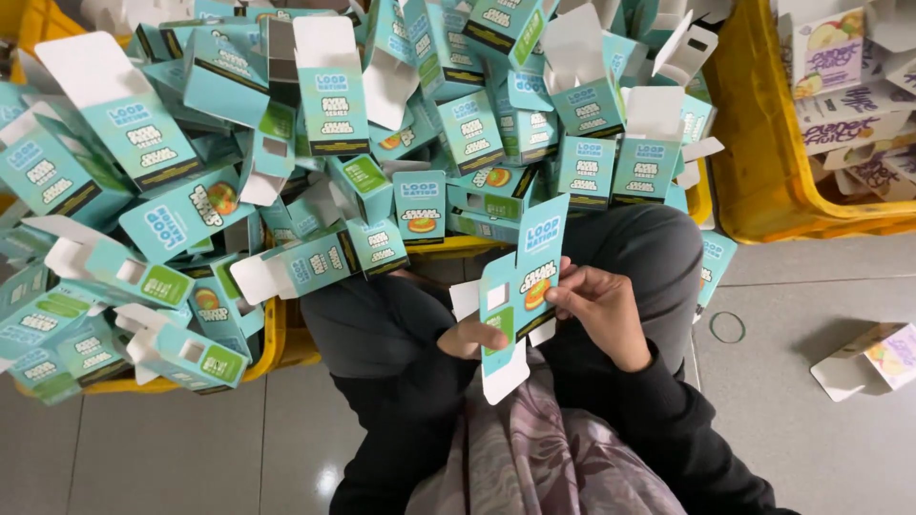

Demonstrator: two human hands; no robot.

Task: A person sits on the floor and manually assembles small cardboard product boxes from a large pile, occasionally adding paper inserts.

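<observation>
Both hands work on one teal carton, held above the lap. The left hand pinches its lower edge, and the right hand closes its grip on the right side panel. The carton is half formed, with its flaps not yet closed. A big heap of folded cartons, too many to count, fills the yellow bin. A second yellow bin holds purple cartons. One purple carton and one rubber band lie on the floor.
</observation>
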